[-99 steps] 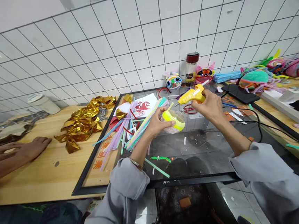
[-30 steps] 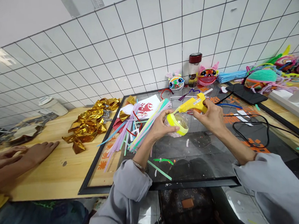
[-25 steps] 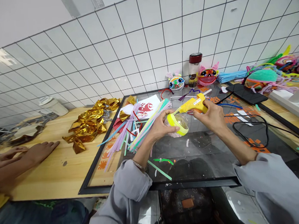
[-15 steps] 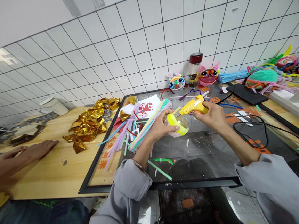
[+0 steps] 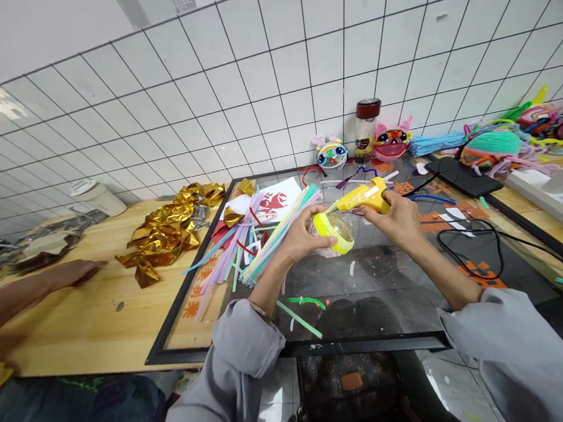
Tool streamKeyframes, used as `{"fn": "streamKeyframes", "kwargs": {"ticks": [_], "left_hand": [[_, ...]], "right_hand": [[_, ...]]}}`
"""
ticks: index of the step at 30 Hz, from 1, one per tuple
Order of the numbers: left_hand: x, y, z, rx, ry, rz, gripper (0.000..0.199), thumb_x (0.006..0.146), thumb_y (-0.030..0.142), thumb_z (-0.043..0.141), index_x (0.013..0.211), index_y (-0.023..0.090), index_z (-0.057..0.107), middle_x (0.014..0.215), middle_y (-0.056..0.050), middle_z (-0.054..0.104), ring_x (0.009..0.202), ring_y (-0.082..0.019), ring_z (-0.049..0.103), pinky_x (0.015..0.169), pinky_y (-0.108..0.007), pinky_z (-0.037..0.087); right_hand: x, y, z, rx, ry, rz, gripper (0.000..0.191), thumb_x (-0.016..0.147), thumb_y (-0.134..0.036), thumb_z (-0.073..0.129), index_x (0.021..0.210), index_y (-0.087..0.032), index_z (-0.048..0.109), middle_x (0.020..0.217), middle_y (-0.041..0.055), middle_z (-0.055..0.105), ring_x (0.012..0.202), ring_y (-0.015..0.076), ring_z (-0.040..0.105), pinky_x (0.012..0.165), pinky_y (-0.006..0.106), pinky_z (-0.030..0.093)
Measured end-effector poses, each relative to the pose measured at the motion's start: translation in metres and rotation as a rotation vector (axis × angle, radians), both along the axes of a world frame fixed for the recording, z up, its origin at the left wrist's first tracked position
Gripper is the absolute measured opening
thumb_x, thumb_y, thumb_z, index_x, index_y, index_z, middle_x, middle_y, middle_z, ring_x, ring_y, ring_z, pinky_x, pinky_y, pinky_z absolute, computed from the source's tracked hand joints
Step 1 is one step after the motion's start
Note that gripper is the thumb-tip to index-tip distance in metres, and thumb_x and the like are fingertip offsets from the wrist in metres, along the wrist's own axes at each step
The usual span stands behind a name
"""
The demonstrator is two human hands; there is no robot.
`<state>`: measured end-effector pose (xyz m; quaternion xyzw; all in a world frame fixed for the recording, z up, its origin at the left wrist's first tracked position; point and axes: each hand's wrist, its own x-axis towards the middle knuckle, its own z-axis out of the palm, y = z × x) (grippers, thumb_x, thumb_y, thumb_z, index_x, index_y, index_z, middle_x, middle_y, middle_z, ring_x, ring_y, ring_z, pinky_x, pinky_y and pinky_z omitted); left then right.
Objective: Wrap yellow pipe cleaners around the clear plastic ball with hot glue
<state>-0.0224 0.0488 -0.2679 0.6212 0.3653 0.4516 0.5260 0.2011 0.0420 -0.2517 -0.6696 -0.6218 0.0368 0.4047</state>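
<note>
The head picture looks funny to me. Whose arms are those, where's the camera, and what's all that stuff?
There's no robot here, just a person in grey sleeves. The camera is on their head, looking forward and down, so you see about what they might see.

Their left hand holds a clear round piece with a yellow band. Their right hand holds a yellow glue gun, its tip by that piece.

On the table lie crinkly gold foil and a bundle of pastel strips. By the wall stand a jar with a dark red lid and two big-eyed craft faces. The arm on the left is somebody else's.
</note>
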Motion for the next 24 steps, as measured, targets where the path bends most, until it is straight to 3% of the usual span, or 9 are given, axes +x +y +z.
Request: {"fn": "streamKeyframes", "kwargs": {"ticks": [13, 24], "left_hand": [[-0.0001, 0.0009, -0.0003, 0.021, 0.017, -0.009, 0.079, 0.045, 0.031, 0.09, 0.115, 0.016, 0.056, 0.12, -0.007, 0.06, 0.106, -0.021, 0.058, 0.093, -0.029, 0.046], [-0.0007, 0.0023, -0.0028, 0.019, 0.003, -0.004, 0.08, 0.045, 0.032, 0.091, 0.115, 0.017, 0.057, 0.121, -0.008, 0.06, 0.109, -0.023, 0.057, 0.096, -0.031, 0.046]], "right_hand": [[-0.0018, -0.0017, 0.0042, -0.007, 0.003, 0.005, 0.033, 0.063, -0.05, 0.059, 0.061, -0.025, 0.038, 0.055, -0.0029, 0.041, 0.052, 0.0124, 0.032, 0.054, 0.028, 0.023], [-0.0011, -0.0045, 0.007, -0.049, 0.009, 0.033, 0.03, 0.063, -0.051, 0.055, 0.062, -0.024, 0.041, 0.056, -0.0023, 0.041, 0.054, 0.0131, 0.033, 0.054, 0.028, 0.024]]}}
